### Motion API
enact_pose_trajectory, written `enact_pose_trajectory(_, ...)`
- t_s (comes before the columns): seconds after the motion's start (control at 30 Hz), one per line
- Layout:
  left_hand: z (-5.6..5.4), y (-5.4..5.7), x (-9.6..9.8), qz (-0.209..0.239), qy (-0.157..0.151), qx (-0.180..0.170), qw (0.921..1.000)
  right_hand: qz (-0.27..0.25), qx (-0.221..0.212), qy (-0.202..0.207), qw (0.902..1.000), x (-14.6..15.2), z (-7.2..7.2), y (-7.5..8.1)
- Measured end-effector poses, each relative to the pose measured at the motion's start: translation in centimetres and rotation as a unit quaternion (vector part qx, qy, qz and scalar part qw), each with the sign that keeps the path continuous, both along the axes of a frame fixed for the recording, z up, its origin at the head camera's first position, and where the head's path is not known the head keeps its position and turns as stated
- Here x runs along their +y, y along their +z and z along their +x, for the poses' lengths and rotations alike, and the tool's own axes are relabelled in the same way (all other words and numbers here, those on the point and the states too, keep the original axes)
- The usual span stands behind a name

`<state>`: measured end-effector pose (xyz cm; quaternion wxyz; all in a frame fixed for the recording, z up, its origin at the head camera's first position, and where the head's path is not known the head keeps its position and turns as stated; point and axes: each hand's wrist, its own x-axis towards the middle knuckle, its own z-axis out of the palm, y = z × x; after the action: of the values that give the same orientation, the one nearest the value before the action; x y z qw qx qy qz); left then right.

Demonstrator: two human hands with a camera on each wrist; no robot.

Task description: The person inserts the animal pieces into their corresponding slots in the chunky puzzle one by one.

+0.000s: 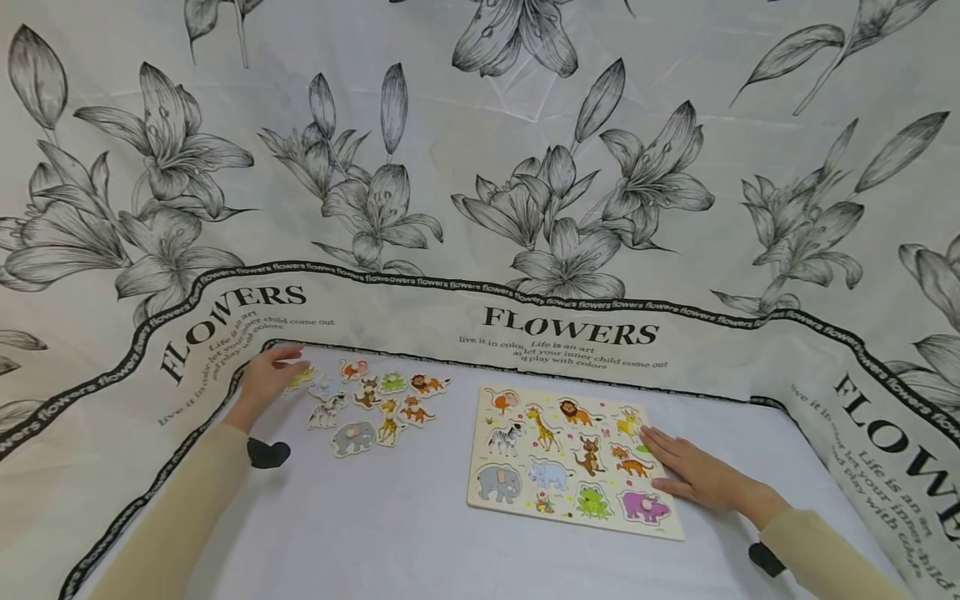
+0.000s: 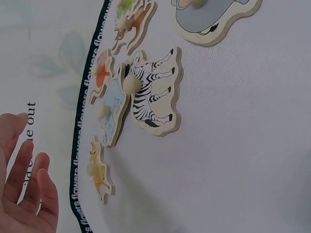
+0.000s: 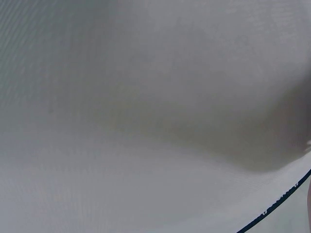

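Observation:
My left hand (image 1: 264, 382) hovers over the far left of the cloth with its fingers loosely bent. Closest to it lies a yellow deer puzzle piece (image 2: 98, 170) with a round wooden knob; in the left wrist view the fingertips are apart from it. A zebra piece (image 2: 156, 92), a pale blue animal piece (image 2: 114, 109) and an elephant piece (image 1: 353, 438) lie nearby. My right hand (image 1: 697, 471) rests with extended fingers on the right edge of a wooden animal puzzle board (image 1: 517, 505). The right wrist view shows mostly blurred white cloth.
More loose pieces lie in the cluster: a monkey (image 1: 354, 369), a kangaroo (image 1: 367, 392), a frog (image 1: 392, 382), a lion (image 1: 429, 382), a tiger (image 1: 416, 410) and a giraffe (image 1: 388, 422). A flower-printed cloth (image 1: 420, 317) rises behind the white surface (image 1: 375, 525).

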<state>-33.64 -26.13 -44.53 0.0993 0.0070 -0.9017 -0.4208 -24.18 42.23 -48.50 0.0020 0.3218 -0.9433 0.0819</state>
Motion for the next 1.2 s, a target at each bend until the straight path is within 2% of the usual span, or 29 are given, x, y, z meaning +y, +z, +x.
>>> enact_pose_trajectory(0.13,-0.4,-0.3,-0.3,-0.008,0.007,-0.002,0.9999,0.002,-0.002,0.000,1.0000,-0.1,0.0,0.1)
enact_pose_trajectory(0.33,-1.0,-0.6,-0.8,-0.036,-0.003,0.011,0.9993,0.002,-0.012,-0.008,0.9999,-0.2,0.2,0.1)
enact_pose_trajectory(0.67,-1.6,-1.6,-1.7,-0.079,-0.003,-0.012,0.9968,0.013,0.002,-0.003,0.9999,0.0,0.0,0.0)
enact_pose_trajectory(0.8,-1.9,-1.8,-2.0,-0.070,0.001,-0.028,0.9972,0.016,0.012,0.005,0.9998,-0.1,-0.1,0.1)
enact_pose_trajectory(1.0,-2.5,-2.5,-2.5,-0.042,0.013,-0.070,0.9965,0.013,0.002,0.002,0.9999,-0.3,0.1,0.5)
enact_pose_trajectory(1.2,-2.2,-2.9,-2.7,-0.017,0.017,-0.087,0.9959,0.014,-0.009,-0.002,0.9999,-0.2,0.2,0.5)
